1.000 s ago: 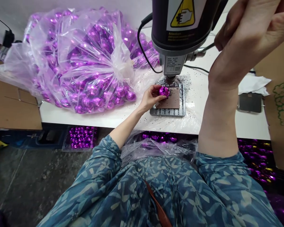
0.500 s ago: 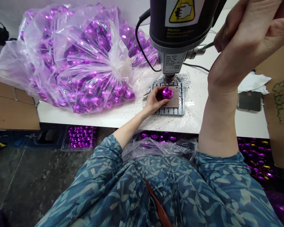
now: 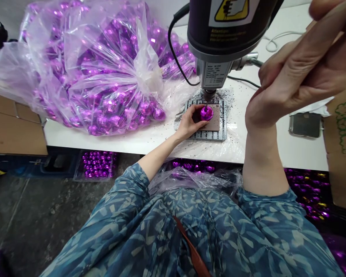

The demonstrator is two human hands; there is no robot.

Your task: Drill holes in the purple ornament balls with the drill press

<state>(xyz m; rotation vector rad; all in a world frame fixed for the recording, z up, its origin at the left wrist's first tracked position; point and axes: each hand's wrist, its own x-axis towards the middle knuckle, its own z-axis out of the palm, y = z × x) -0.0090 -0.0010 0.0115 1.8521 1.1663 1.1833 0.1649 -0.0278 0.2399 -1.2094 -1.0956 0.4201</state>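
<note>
My left hand (image 3: 189, 122) pinches a shiny purple faceted ball (image 3: 207, 113) between thumb and fingers. The ball sits on a brown board (image 3: 215, 125) laid over the slotted metal base (image 3: 223, 132) of a drill press (image 3: 222, 42). Directly above it hangs the chuck (image 3: 209, 94), and the bit meets the top of the ball; how deep it goes I cannot tell. At the upper right, my right hand (image 3: 302, 69) is closed around the press's feed lever (image 3: 256, 62), whose far end is hidden in the hand.
A big clear bag (image 3: 103, 73) full of purple balls fills the table's left side. Dark shavings (image 3: 226, 96) lie around the base. A phone (image 3: 305, 125) rests at right beside a cardboard box (image 3: 344, 154). A clear bin (image 3: 96, 165) of balls stands below the table's edge.
My right hand has come down and nearer with the lever, its wrist bending more. The view has shifted slightly. My left hand still holds the ball in the same spot.
</note>
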